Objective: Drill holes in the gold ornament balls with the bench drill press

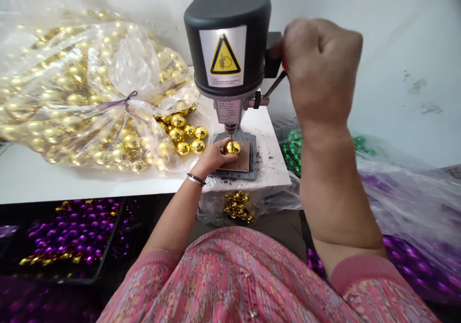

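A black bench drill press with a yellow warning label stands at the table's edge. Under its bit, a shiny gold ball rests on a brown board over the grey machine base. My left hand, with bracelets at the wrist, pinches that ball between thumb and fingers from the left. The bit comes down to the ball's top; whether it has entered cannot be made out. Raised at the right, my right hand is closed round the drill press's feed lever, its grip mostly covered by the fist.
Several loose gold balls spill from a large tied plastic bag left of the machine. Dark shavings litter the white table. A bag of gold balls hangs below. Purple balls fill a tray at lower left; more bags lie right.
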